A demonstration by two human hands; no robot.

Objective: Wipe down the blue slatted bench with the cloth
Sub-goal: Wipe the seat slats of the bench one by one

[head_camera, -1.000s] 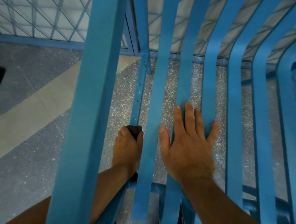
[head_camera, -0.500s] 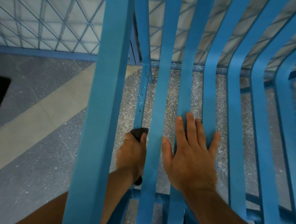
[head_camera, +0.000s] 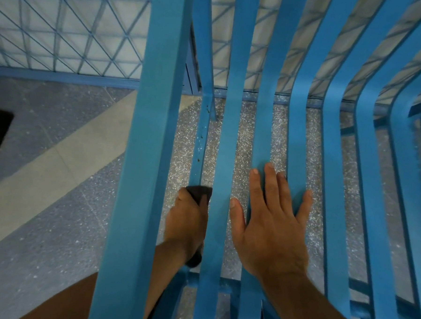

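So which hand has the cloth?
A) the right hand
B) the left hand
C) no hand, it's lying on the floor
B: the left hand is curled round the dark cloth against a thin bar of the blue bench, while the right hand lies flat on the slats with its fingers spread and holds nothing.
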